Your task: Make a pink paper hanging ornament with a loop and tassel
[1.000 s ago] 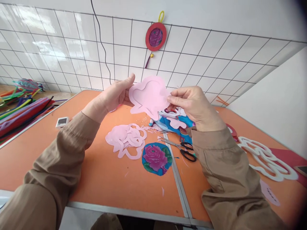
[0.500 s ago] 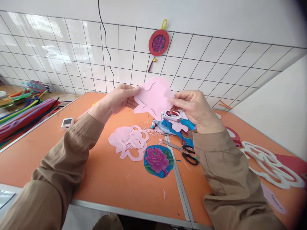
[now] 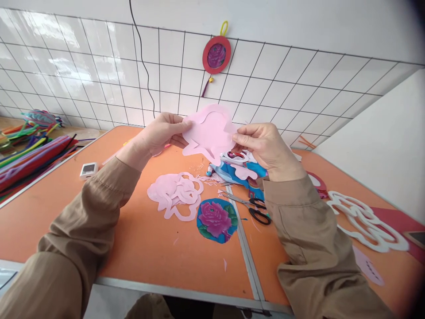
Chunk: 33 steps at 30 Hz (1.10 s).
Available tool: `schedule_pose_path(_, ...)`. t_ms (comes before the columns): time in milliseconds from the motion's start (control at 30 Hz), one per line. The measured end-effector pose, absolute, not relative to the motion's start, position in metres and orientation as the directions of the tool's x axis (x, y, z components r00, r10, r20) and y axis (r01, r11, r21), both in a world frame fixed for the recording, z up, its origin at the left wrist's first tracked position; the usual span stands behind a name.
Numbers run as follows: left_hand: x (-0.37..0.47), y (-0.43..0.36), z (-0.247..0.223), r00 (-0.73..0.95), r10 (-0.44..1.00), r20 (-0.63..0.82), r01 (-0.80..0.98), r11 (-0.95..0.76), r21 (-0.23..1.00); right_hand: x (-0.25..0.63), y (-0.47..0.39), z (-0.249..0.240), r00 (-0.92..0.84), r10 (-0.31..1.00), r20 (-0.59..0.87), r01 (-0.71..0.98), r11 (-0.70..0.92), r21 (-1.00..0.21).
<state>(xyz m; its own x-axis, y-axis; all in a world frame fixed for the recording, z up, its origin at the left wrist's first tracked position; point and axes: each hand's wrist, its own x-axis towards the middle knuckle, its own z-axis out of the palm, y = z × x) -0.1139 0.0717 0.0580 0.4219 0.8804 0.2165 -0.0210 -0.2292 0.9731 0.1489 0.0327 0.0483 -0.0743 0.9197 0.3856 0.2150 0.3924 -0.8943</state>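
Observation:
Both hands hold up a pink paper cutout (image 3: 210, 133) above the orange table (image 3: 139, 239). My left hand (image 3: 164, 131) pinches its left edge; my right hand (image 3: 262, 144) pinches its right edge. The cutout has a scalloped outline with a drawn inner line. Below it on the table lie pink paper frames and scraps (image 3: 175, 194), a round piece of blue fabric with a pink rose (image 3: 217, 219), and black-handled scissors (image 3: 252, 208). More blue printed fabric (image 3: 241, 170) sits under my right hand.
A red round ornament with a rose (image 3: 216, 54) hangs on the wire grid against the tiled wall. Coloured pipe cleaners (image 3: 29, 155) lie at the left, near a small white device (image 3: 88, 169). White foam frames (image 3: 365, 219) and red pieces lie at the right.
Both hands keep hold of the pink cutout and have turned it slightly. The view has shifted a little; nothing on the table has moved.

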Motion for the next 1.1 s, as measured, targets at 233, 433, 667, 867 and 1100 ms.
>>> schedule_pose_path(233, -0.117, 0.075, 0.059, 0.391, 0.89, 0.235, 0.068, -0.282, 0.957, 0.15, 0.03, 0.049, -0.062, 0.929, 0.364, 0.293, 0.366, -0.884)
schedule_pose_path(433, -0.117, 0.077, 0.057, 0.389, 0.885, 0.257, 0.062, -0.303, 0.951, 0.149, 0.03, 0.05, -0.099, 0.928, 0.359, 0.315, 0.371, -0.874)
schedule_pose_path(667, -0.115, 0.076, 0.057, 0.419, 0.872, 0.253, 0.058, -0.304, 0.951, 0.143, 0.03, 0.05, -0.144, 0.877, 0.458, 0.296, 0.48, -0.826)
schedule_pose_path(867, -0.114, 0.074, 0.058, 0.45, 0.856, 0.256, 0.07, -0.32, 0.945, 0.139, 0.03, 0.048, -0.115, 0.847, 0.518, 0.311, 0.526, -0.792)
schedule_pose_path(1100, -0.115, 0.073, 0.059, 0.467, 0.843, 0.269, 0.081, -0.344, 0.936, 0.133, 0.033, 0.043, -0.055, 0.83, 0.555, 0.277, 0.546, -0.791)
